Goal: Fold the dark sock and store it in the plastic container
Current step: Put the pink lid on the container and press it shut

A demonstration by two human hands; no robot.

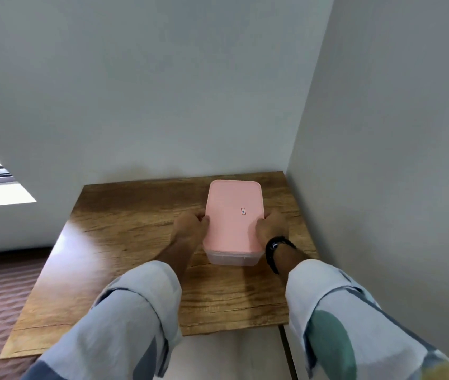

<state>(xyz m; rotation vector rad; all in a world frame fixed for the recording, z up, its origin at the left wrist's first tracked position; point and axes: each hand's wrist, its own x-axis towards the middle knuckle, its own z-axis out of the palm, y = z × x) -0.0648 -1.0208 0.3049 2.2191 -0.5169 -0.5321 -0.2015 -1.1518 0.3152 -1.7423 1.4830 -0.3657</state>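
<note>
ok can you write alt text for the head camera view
Both hands, left hand and right hand, grip the long sides of a pink rectangular plastic lid that sits on a clear plastic container. The container stands on a brown wooden table in a corner of pale walls. No sock shows.

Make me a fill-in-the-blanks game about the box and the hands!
1. The lid on the plastic container is coloured ____.
2. The container sits on a ____ table.
3. The black wristband is on the ____ arm.
4. The left hand and right hand both touch the ____.

Missing words: pink, wooden, right, lid
</note>
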